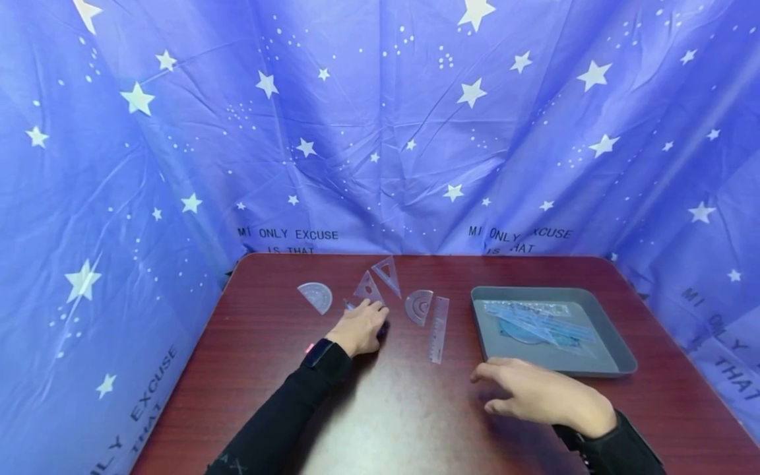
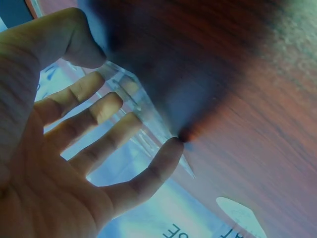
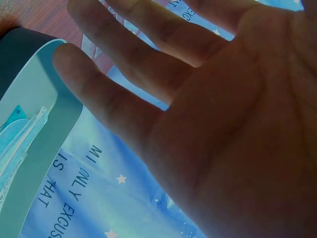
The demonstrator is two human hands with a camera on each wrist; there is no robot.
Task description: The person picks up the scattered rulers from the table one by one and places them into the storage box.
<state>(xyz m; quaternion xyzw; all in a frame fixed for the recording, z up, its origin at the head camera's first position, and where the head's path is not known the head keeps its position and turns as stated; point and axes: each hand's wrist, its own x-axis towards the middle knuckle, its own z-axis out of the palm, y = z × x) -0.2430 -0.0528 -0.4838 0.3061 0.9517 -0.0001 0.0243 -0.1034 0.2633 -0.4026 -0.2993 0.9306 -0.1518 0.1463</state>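
Note:
My left hand (image 1: 359, 328) reaches to the middle of the table, palm down, fingers extended. In the left wrist view its fingertips are right at the edge of a clear set square (image 2: 148, 106). A small blue tip (image 1: 349, 305) shows beside the fingers; the rest is hidden by the hand. Just beyond lie a clear set square (image 1: 363, 282) and another clear triangle (image 1: 392, 276). A clear protractor (image 1: 317, 298) rests to the left, and a second protractor (image 1: 419, 307) and a short clear ruler (image 1: 438, 330) to the right. My right hand (image 1: 543, 394), loosely extended, hovers near the tray's front edge, holding nothing.
On the right of the dark red table (image 1: 255, 382) stands a grey tray (image 1: 611, 336) with blue and clear plastic drawing tools (image 1: 540, 323) piled inside. A blue curtain with stars (image 1: 380, 119) hangs behind the table's back edge and along the sides.

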